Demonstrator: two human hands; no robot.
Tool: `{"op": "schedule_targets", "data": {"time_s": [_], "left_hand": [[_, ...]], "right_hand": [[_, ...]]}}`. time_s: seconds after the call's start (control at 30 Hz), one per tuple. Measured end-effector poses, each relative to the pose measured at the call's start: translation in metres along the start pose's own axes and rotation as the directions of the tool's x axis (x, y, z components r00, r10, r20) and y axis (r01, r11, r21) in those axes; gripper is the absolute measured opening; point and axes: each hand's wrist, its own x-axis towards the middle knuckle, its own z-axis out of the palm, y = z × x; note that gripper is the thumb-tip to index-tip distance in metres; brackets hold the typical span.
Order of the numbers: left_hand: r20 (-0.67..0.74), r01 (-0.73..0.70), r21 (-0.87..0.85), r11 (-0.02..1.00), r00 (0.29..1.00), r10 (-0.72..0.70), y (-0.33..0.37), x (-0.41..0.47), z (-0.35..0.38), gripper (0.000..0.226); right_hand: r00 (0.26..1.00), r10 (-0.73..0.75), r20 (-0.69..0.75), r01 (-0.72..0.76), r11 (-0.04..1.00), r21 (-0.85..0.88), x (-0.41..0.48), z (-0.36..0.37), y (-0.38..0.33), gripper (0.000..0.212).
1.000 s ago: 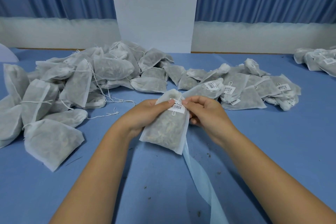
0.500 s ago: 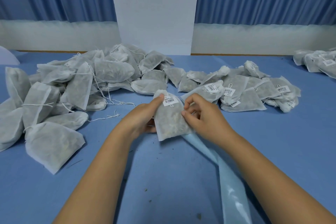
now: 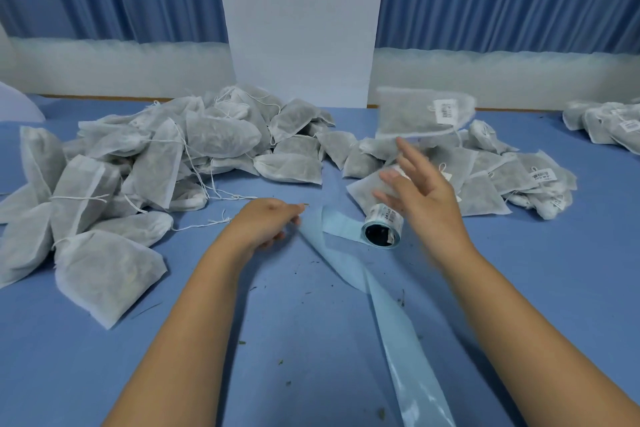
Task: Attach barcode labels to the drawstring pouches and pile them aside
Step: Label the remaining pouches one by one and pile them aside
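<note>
1. Head view. Half a second ago I saw both hands holding the labelled pouch (image 3: 415,118) low at centre. Now it has left them and is in the air at 2 o'clock, motion-blurred and touching neither hand, with its barcode label (image 3: 445,111) at its right end.
2. My right hand (image 3: 426,198) is raised at 3 o'clock, below the pouch. Its fingers are spread and nearly straight, and it holds nothing.
3. My left hand (image 3: 266,222) sits low at 8 o'clock, close to centre, knuckles up and fingers loosely curled. I see nothing in its grasp.
4. The label roll (image 3: 381,229) lies on its side at 4 o'clock, near centre, with its dark core facing me. It sits just beneath the right hand.
5. The pale blue backing strip (image 3: 398,340) runs from the roll across the table (image 3: 554,288) and off the bottom edge at 5 o'clock. One end of it lies just beside the left fingertips.
6. The unlabelled pile (image 3: 138,166) spreads from 9 to 11 o'clock.
7. The labelled pile (image 3: 502,180) lies at 3 o'clock, under the airborne pouch.
8. A further group of pouches (image 3: 606,121) lies at the right edge.
</note>
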Motion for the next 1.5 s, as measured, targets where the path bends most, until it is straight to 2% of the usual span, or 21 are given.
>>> {"op": "schedule_targets", "data": {"time_s": [0.07, 0.13, 0.2, 0.33, 0.47, 0.63, 0.7, 0.77, 0.83, 0.93, 1.07, 1.17, 1.27, 1.4, 1.5], "left_hand": [[-0.143, -0.014, 0.079, 0.997, 0.989, 0.025, -0.005, 0.007, -0.001, 0.032], [-0.227, -0.08, 0.184, 0.98, 0.966, 0.122, -0.011, 0.015, 0.002, 0.026], [-0.255, -0.161, 0.301, 0.94, 0.936, 0.242, -0.016, 0.022, 0.007, 0.014], [-0.19, -0.224, 0.54, 0.811, 0.907, 0.377, -0.02, 0.035, 0.021, 0.03], [-0.065, -0.266, 0.603, 0.752, 0.923, 0.379, -0.009, 0.054, 0.029, 0.032], [0.01, -0.214, 0.679, 0.703, 0.959, 0.282, 0.005, 0.074, 0.037, 0.036], [-0.007, -0.187, 0.69, 0.699, 0.964, 0.265, 0.005, 0.079, 0.038, 0.037], [-0.084, -0.178, 0.666, 0.724, 0.947, 0.31, 0.003, 0.08, 0.038, 0.039], [-0.183, -0.225, 0.595, 0.772, 0.897, 0.402, 0.0, 0.078, 0.036, 0.04], [-0.307, -0.413, 0.329, 0.849, 0.804, 0.51, -0.001, 0.068, 0.027, 0.038], [-0.467, -0.559, -0.02, 0.829, 0.738, 0.487, 0.011, 0.04, 0.007, 0.026], [-0.492, -0.529, -0.345, 0.775, 0.805, 0.331, 0.017, 0.014, -0.002, 0.017], [-0.389, -0.393, -0.654, 0.646, 0.907, 0.159, 0.021, -0.005, -0.004, 0.012], [-0.217, -0.224, -0.832, 0.508, 0.973, 0.074, 0.027, -0.015, -0.001, 0.016], [-0.115, -0.157, -0.9, 0.407, 0.985, 0.125, 0.033, -0.019, 0.003, 0.018]], "right_hand": [[0.998, 0.041, 0.056, -0.036, 0.996, -0.079, -0.001, 0.001, 0.006, 0.04], [0.995, 0.058, 0.084, -0.041, 0.981, -0.189, -0.003, 0.003, 0.013, 0.037], [0.993, 0.07, 0.095, -0.042, 0.964, -0.264, -0.006, 0.006, 0.018, 0.032], [0.992, 0.037, 0.124, 0.01, 0.935, -0.354, -0.007, 0.01, 0.021, 0.032], [0.987, 0.008, 0.159, 0.061, 0.904, -0.423, -0.01, 0.01, 0.02, 0.036], [0.972, -0.015, 0.234, 0.131, 0.862, -0.489, -0.012, 0.01, 0.023, 0.03], [0.965, -0.032, 0.259, 0.165, 0.844, -0.51, -0.013, 0.011, 0.025, 0.029], [0.959, -0.049, 0.28, 0.194, 0.834, -0.517, -0.013, 0.01, 0.027, 0.028], [0.958, -0.051, 0.282, 0.197, 0.833, -0.517, -0.012, 0.009, 0.027, 0.027], [0.96, -0.039, 0.276, 0.184, 0.831, -0.524, -0.012, 0.008, 0.026, 0.026], [0.963, -0.03, 0.268, 0.167, 0.846, -0.506, -0.013, 0.009, 0.025, 0.026], [0.968, -0.028, 0.248, 0.151, 0.856, -0.494, -0.014, 0.01, 0.023, 0.025], [0.971, -0.029, 0.238, 0.147, 0.854, -0.499, -0.015, 0.011, 0.022, 0.026], [0.979, -0.033, 0.2, 0.131, 0.854, -0.503, -0.016, 0.012, 0.021, 0.025], [0.988, 0.063, 0.138, 0.002, 0.904, -0.428, -0.015, 0.013, 0.02, 0.036]]}}
